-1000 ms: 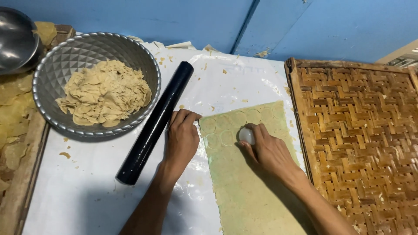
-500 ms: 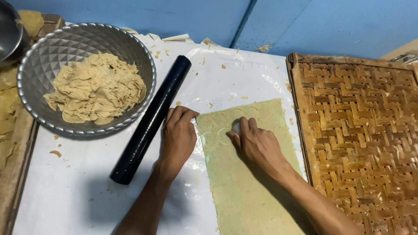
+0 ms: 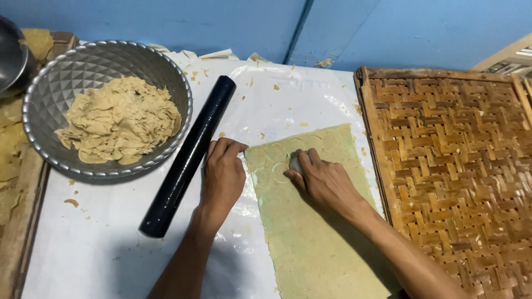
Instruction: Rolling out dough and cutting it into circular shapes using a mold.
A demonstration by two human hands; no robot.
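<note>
We see a tabletop [image 3: 111, 243] covered with white plastic sheeting, set against a blue wall. On its right lies a large woven bamboo tray [image 3: 460, 166] in a wooden frame, its near edge just beside the dough. Down the middle of the sheeting runs a long, pale green dough sheet [image 3: 316, 243], rolled thin, with faint round cut marks pressed into its far end. At the left stands a big faceted metal bowl [image 3: 61, 77] heaped with beige dough scraps [image 3: 119, 119]. Between the bowl and the dough sheet a black rolling pin [image 3: 188, 158] lies at a slant, untouched. Our left hand [image 3: 224, 171] rests palm down on the sheeting, fingers loosely curled, its fingertips at the left edge of the dough, holding nothing. Our right hand [image 3: 324, 180] is closed over a small round cutter [image 3: 295, 162], pressing it down onto the far part of the dough sheet. Small crumbs of dough dot the sheeting.
</note>
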